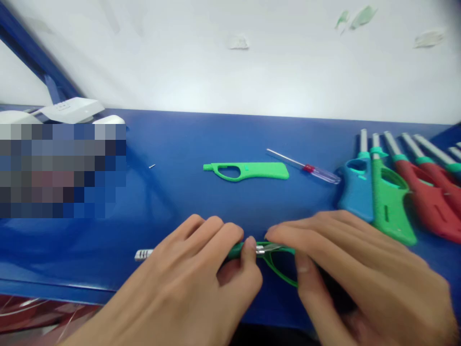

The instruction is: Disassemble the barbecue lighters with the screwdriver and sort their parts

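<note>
My left hand is closed around the metal tube of a gas lighter, whose slotted tip sticks out to the left. Thumb and fingers press on a dark green collar near the tube's inner end. My right hand grips the handle end of the same lighter, mostly hidden under the fingers; its bright green trigger loop shows between the hands. A thin silvery piece lies along the loop's top by my right fingertips. Beyond the hands, a loose green lighter shell half rests flat on the blue table.
A screwdriver with a clear handle lies behind my right hand. Several gas lighters stand in a row on the right, including a blue one, a green one and red ones. A tiny metal pin and a white object are leftward.
</note>
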{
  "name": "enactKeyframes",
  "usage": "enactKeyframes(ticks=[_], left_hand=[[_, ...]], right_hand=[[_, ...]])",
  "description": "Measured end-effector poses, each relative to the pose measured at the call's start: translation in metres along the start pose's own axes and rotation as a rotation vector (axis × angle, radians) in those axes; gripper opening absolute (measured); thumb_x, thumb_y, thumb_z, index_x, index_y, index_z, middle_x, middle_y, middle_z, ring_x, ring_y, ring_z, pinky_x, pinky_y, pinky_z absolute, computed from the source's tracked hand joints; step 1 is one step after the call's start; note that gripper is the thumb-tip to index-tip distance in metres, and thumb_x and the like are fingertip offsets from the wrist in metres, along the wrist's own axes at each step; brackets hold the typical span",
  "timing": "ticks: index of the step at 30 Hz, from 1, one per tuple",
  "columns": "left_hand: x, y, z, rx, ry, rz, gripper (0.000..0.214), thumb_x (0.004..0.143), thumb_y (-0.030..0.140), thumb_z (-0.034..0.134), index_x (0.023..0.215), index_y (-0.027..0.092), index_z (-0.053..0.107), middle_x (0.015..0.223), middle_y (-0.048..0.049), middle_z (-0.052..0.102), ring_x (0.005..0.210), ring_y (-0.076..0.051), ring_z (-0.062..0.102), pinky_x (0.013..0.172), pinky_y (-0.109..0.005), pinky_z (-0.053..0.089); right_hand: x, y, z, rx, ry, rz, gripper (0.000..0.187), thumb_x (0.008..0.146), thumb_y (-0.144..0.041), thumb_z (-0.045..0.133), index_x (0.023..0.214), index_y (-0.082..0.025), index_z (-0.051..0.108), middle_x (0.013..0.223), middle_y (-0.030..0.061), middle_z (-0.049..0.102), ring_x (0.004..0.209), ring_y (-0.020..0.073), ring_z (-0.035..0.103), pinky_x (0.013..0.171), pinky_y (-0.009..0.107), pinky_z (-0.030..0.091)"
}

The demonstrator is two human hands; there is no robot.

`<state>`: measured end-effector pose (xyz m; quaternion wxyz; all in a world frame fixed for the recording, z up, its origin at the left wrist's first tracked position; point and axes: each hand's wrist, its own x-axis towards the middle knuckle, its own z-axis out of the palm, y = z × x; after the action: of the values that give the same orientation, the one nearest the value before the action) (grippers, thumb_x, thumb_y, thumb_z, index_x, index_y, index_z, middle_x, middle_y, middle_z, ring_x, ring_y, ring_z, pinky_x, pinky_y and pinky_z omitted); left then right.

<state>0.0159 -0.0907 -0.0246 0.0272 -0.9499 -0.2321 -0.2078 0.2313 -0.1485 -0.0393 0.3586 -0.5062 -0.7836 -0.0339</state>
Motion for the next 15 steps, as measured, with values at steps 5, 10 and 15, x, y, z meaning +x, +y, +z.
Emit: enactKeyframes(ticks=[5,10,15], left_hand=[[-0.005,0.005,0.004,0.067,-0.014,-0.005,0.047,0.110,0.009,0.030,0.103,0.020,0.075,0.083,-0.0028,0.064,0.070,-0.019,0.053,0.071,-0.038,0.044],[-0.011,-0.002,0.007,0.076,-0.023,0.016,0.035,0.111,0.014,0.034,0.112,0.020,0.069,0.099,-0.0052,0.067,0.079,-0.021,0.055,0.076,-0.040,0.044],[-0.018,-0.013,0.006,0.074,-0.047,0.020,0.036,0.107,0.010,0.035,0.124,0.019,0.065,0.113,-0.0087,0.066,0.090,-0.023,0.059,0.079,-0.042,0.045]], right_hand=[[-0.018,0.015,-0.015,-0.059,-0.067,0.040,0.029,0.097,-0.021,0.061,0.123,-0.030,0.069,0.118,-0.0040,0.076,0.110,0.0162,0.070,0.098,0.030,0.051],[-0.039,0.028,-0.023,-0.099,-0.125,0.073,0.035,0.100,-0.036,0.066,0.135,-0.034,0.067,0.135,-0.0032,0.070,0.122,0.0177,0.067,0.106,0.028,0.053],[-0.040,0.029,-0.024,-0.069,-0.156,0.102,0.034,0.101,-0.041,0.067,0.135,-0.039,0.065,0.136,-0.0056,0.070,0.118,0.0120,0.072,0.104,0.018,0.056]])
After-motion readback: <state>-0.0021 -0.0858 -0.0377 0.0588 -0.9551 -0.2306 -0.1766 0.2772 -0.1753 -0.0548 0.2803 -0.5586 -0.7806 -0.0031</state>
